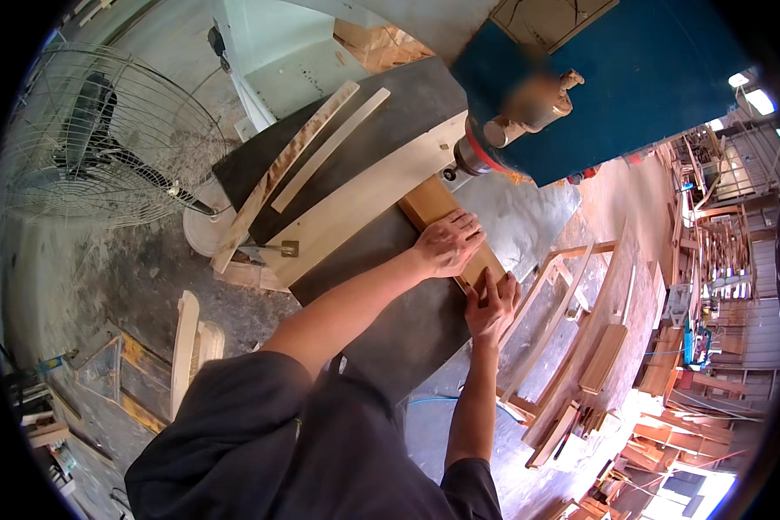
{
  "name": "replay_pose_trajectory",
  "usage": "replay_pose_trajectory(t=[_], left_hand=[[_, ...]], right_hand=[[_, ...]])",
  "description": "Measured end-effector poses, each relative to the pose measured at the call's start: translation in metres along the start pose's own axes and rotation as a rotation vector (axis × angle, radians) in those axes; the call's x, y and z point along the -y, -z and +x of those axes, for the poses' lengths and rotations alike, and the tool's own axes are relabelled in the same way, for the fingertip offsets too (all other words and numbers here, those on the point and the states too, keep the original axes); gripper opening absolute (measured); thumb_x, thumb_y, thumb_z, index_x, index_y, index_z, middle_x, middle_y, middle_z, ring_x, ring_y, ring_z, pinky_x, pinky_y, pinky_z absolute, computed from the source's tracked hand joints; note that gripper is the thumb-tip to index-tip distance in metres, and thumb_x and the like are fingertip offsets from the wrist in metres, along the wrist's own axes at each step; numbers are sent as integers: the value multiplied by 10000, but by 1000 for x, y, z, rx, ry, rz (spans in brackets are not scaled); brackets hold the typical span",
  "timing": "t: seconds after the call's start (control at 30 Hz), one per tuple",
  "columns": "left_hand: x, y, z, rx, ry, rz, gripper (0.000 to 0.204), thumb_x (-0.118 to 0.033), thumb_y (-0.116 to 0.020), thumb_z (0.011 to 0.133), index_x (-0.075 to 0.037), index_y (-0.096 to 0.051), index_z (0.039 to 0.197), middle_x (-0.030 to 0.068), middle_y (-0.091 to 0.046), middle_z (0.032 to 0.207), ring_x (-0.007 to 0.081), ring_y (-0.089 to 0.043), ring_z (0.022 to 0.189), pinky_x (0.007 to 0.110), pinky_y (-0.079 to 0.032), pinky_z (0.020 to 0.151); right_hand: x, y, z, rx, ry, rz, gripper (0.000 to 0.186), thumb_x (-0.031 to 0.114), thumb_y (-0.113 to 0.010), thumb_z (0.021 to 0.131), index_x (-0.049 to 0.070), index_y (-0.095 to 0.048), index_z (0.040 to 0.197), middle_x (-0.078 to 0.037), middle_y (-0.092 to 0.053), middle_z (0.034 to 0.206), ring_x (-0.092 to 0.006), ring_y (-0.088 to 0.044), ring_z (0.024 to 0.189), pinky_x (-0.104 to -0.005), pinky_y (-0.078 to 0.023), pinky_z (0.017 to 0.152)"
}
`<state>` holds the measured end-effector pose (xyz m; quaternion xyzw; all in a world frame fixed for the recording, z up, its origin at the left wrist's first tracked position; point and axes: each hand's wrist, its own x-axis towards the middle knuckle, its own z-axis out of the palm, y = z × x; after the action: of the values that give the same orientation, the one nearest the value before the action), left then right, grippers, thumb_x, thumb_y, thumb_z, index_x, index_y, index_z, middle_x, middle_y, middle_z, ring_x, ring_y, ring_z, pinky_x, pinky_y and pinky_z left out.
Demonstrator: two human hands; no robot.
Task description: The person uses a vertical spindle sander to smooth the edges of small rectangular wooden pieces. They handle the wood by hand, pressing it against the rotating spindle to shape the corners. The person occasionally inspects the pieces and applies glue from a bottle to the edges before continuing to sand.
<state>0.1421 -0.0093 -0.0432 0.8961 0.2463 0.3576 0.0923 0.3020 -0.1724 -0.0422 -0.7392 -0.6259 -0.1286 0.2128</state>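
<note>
An orange-brown wooden board lies on the dark machine table, its far end against a pale wooden fence near a cutter spindle with a red ring. My left hand grips the board from above with curled fingers. Closer to me, my right hand holds the board's near end, thumb and fingers bent over it. Two loose pale strips lie behind the fence: a curved, mottled one and a straighter one.
A caged fan stands at left. The blue machine body looms over the table's far right. Timber frames and stacked wood fill the right side. Curved offcuts and a yellow-edged frame are low at left.
</note>
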Motion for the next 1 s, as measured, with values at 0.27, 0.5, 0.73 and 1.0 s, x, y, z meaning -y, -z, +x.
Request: replay_pose_trajectory(t=[0.27, 0.5, 0.73, 1.0], left_hand=[[9, -11, 13, -8, -10, 17, 260, -196, -685, 927, -33, -702, 1128, 153, -722, 1217, 317, -643, 1258, 441, -425, 1188], [12, -13, 23, 71, 9, -19, 226, -195, -681, 925, -40, -693, 1089, 151, -722, 1197, 317, -644, 1240, 439, -430, 1179], [14, -23, 26, -89, -15, -16, 180, -146, -710, 893, -72, -661, 1049, 108, -676, 1091, 305, -633, 1149, 430, -472, 1111], [16, -21, 32, 63, 23, -20, 260, -207, -670, 949, -38, -696, 1145, 151, -719, 1246, 317, -634, 1282, 441, -410, 1204]], right_hand=[[-10, -5, 15, -10, -6, 21, 566, 269, -907, 782, 155, -792, 1325, -282, -613, 1434, -479, -550, 1341, -541, -457, 1159], [-17, -7, 22, -7, 4, 36, 567, 253, -908, 784, 155, -789, 1330, -287, -612, 1434, -481, -552, 1334, -545, -450, 1160], [-25, -13, 25, -12, 4, 21, 606, 248, -920, 741, 180, -789, 1329, -264, -583, 1459, -485, -535, 1335, -553, -474, 1136], [-26, -12, 29, 0, 0, 18, 610, 255, -918, 750, 177, -784, 1340, -263, -577, 1462, -485, -531, 1336, -552, -476, 1131]])
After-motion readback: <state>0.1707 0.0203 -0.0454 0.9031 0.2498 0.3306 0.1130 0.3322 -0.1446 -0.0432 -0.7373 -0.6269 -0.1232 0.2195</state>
